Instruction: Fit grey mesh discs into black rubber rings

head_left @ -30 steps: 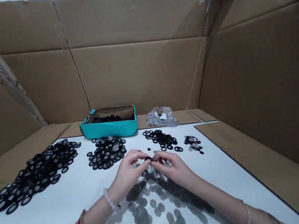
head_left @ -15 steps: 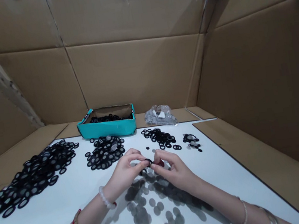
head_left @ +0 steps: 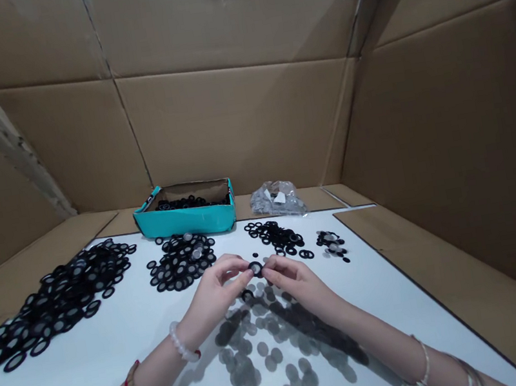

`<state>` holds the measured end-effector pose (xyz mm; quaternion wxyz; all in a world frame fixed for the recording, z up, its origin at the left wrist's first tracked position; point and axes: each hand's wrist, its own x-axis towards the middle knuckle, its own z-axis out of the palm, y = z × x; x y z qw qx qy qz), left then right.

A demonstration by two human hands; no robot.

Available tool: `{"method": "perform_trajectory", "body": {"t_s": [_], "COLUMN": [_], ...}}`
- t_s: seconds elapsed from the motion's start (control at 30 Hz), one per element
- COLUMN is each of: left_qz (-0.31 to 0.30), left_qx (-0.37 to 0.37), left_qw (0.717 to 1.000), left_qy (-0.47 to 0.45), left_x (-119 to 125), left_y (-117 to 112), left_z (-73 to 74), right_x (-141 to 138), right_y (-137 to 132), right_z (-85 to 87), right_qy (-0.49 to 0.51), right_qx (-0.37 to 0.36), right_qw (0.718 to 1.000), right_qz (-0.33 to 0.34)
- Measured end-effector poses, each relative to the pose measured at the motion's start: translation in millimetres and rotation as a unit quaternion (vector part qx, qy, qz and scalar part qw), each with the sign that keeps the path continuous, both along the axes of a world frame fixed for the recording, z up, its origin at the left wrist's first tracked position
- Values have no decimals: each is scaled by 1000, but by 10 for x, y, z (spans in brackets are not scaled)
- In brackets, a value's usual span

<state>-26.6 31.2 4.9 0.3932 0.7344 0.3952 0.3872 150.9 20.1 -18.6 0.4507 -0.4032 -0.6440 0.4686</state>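
Note:
A black ring point(head_left: 256, 269) with a pale grey centre is held up between both hands, its face turned towards me. My left hand point(head_left: 226, 283) pinches its left edge with thumb and fingers. At its right edge, my right hand point(head_left: 296, 279) grips with thumb and forefinger. Below the fingers another black ring point(head_left: 247, 296) lies on the white table point(head_left: 166, 357). Thin grey translucent discs point(head_left: 244, 368) are scattered under and in front of my hands, partly in shadow and partly hidden by my right forearm.
Black rings with grey centres form a long heap point(head_left: 59, 296) at left and a rounder heap point(head_left: 181, 264) beside it. A teal box point(head_left: 187, 222) of black rings stands behind, next to a plastic bag point(head_left: 277, 199). Open rings point(head_left: 274, 236) and a small mixed pile point(head_left: 331, 243) lie right. Cardboard walls point(head_left: 237, 124) surround the table.
The ring between my hands has risen slightly and turned from a tilted view to face me, showing its grey centre. My right fingers have straightened a little along its edge.

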Motion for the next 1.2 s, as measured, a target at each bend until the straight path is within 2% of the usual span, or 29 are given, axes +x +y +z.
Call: {"method": "perform_trajectory", "body": {"t_s": [0.1,0.2,0.27,0.33,0.4,0.47,0.53,0.6,0.7,0.8,0.87,1.07,1.2], "left_qz": [32,34,21,21,12,-15,-29,-16,10,8,6,9,22], "left_qx": [143,286,320,262,135,17,-34,-26,32,102,109,-26,-93], "left_qw": [988,953,942,962,990,1000,999,1000,999,992,990,999,994], "left_qy": [40,95,104,76,30,0,-9,-9,21,79,90,-27,-54], "left_x": [-28,-72,-85,-75,-46,-10,19,33,25,10,13,68,83], "left_y": [-12,-12,-11,-16,-28,-42,-55,-65,-73,-80,-83,-57,-35], "left_z": [-39,-89,-96,-68,-15,33,53,40,-4,-26,-23,-37,-68], "right_x": [-9,-10,1,19,37,45,39,25,12,17,21,-11,-21], "right_y": [-19,-39,-38,-24,-4,9,9,0,-11,-8,-4,-12,-16], "right_z": [30,63,81,92,93,86,73,59,46,43,45,38,12], "right_qy": [4,17,23,19,14,16,24,18,-37,-84,-81,-28,-27], "right_qx": [-36,-56,-58,-54,-48,-40,-25,-8,23,54,56,1,-25], "right_qw": [999,998,997,998,999,999,999,1000,998,994,994,999,999], "right_qz": [10,36,33,14,-1,-8,-14,-22,-40,-50,-43,-23,-26]}}
